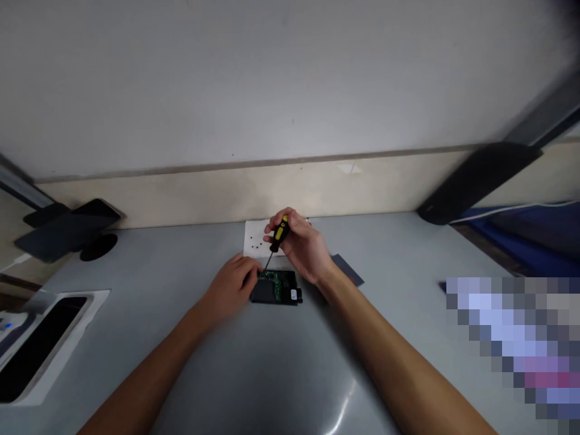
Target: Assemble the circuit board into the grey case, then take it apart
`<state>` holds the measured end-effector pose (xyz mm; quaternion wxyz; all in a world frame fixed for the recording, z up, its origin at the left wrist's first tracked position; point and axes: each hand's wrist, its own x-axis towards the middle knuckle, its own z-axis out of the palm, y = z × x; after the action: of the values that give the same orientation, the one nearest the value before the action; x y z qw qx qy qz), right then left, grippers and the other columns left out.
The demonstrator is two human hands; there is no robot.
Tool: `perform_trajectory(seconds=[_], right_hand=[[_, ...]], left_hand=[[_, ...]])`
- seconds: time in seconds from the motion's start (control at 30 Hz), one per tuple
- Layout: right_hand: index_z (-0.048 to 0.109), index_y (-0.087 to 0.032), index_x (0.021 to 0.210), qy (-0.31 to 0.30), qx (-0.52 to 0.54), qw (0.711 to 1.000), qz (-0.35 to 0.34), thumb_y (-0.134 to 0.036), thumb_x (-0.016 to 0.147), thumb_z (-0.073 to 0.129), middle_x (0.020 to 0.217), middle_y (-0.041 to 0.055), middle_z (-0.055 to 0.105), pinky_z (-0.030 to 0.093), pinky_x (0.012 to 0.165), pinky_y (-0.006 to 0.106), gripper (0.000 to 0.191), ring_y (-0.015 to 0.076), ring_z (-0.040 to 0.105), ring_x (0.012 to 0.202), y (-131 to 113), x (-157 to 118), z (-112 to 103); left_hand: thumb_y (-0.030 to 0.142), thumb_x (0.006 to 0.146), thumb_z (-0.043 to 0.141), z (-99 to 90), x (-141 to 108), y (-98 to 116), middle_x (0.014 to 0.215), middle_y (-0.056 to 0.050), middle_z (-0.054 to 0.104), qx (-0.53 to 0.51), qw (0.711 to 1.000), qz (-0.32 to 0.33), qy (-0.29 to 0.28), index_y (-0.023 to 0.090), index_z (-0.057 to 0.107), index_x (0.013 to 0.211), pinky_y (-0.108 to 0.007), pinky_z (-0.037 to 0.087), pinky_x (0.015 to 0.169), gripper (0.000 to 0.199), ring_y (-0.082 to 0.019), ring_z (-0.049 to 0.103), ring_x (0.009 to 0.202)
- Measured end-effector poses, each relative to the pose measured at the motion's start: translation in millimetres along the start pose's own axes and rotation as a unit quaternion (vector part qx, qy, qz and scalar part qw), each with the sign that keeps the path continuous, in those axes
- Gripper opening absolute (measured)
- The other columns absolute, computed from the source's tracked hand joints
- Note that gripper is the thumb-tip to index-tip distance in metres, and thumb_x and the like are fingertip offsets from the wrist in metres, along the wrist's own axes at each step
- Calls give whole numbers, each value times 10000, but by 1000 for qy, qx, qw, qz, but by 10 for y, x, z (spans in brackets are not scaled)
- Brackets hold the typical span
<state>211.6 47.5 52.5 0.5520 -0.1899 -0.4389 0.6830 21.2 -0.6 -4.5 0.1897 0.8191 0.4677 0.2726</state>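
My right hand (304,244) grips a black and yellow screwdriver (280,234), its thin shaft slanting down to the left. The tip meets the upper left part of an opened black electronic device (289,296) with a green circuit board (275,279) showing. At the device's left edge, my left hand (236,279) has its fingers curled close to the screwdriver's tip. Whether those fingers pinch anything small is hidden. Behind the device lies a white sheet (254,232) with several tiny dark pieces on it, partly covered by my right hand.
A dark flat panel (348,270) lies beside my right wrist. To the left are a black-screened device (43,347) on a white sheet and a tilted screen on a round base (98,247). A black object (480,181) leans at the back right, near a white cable (512,209).
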Motion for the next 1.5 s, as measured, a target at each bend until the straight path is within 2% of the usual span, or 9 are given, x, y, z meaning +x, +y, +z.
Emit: perform_trajectory(seconds=[0.13, 0.27, 0.4, 0.5, 0.63, 0.9, 1.13, 1.37, 1.5], right_hand=[[589, -230, 843, -11, -35, 999, -4, -527, 946, 561, 832, 42, 512, 477, 742, 357, 315, 195, 517, 773, -1, -22, 106], [547, -257, 903, 43, -31, 998, -36, -602, 967, 482, 744, 8, 440, 438, 663, 333, 357, 180, 449, 675, 72, -45, 202], [492, -273, 889, 55, -38, 996, -54, -508, 970, 540, 705, -12, 442, 386, 643, 317, 253, 171, 412, 645, 94, -88, 233], [503, -252, 829, 18, -56, 997, -53, -404, 965, 581, 773, 8, 529, 381, 673, 314, 218, 168, 465, 712, 45, -95, 216], [594, -230, 852, -26, -92, 995, -31, -451, 991, 538, 857, 40, 567, 413, 713, 332, 267, 177, 519, 774, -7, -69, 178], [532, -259, 919, 38, 15, 998, -50, -471, 990, 528, 691, -16, 433, 396, 662, 314, 224, 154, 419, 637, 70, -69, 210], [580, -219, 826, 2, -16, 1000, -7, -365, 961, 566, 834, 38, 546, 430, 725, 325, 199, 181, 521, 777, -46, -27, 88], [563, -250, 911, -4, 57, 998, 1, -509, 994, 501, 693, -8, 418, 390, 643, 315, 279, 164, 390, 645, -16, -72, 182], [500, -250, 820, -4, 41, 999, -13, -332, 906, 688, 662, -36, 390, 343, 628, 294, 221, 143, 366, 620, -4, -81, 193]], left_hand=[[180, 1019, 415, -13, 5, 19, 950, -28, 667, 1, 1000, 1, -5, 224, 632, 997, -380, 478, 894, 222, -212, 580, 971], [164, 1004, 428, -23, 5, 43, 923, -23, 662, 1, 1000, 7, -6, 222, 628, 983, -373, 477, 889, 209, -211, 573, 951], [158, 1004, 435, -12, 5, 34, 911, -21, 656, 3, 1000, 8, -7, 218, 621, 951, -372, 472, 895, 203, -209, 566, 942], [161, 1008, 438, -2, 2, 14, 920, -23, 657, 8, 1000, 10, -11, 215, 619, 972, -379, 469, 906, 192, -212, 560, 953], [166, 1020, 424, -6, -8, 6, 944, -25, 665, 10, 1000, 15, -10, 217, 610, 994, -377, 471, 906, 195, -213, 565, 968], [172, 1029, 421, -14, -7, 9, 937, -23, 654, 15, 1000, 15, -19, 214, 601, 990, -372, 462, 905, 189, -210, 561, 960], [157, 1027, 422, -21, -7, 10, 941, -20, 654, 18, 999, 17, -20, 206, 603, 996, -355, 456, 898, 191, -203, 559, 962], [159, 1022, 443, -12, -8, 9, 923, -9, 653, 14, 1000, 15, -14, 205, 615, 988, -341, 450, 904, 181, -191, 559, 948], [156, 1014, 443, -6, -5, 4, 916, -15, 655, 17, 1000, 7, -14, 205, 621, 992, -349, 454, 897, 186, -198, 566, 950]])
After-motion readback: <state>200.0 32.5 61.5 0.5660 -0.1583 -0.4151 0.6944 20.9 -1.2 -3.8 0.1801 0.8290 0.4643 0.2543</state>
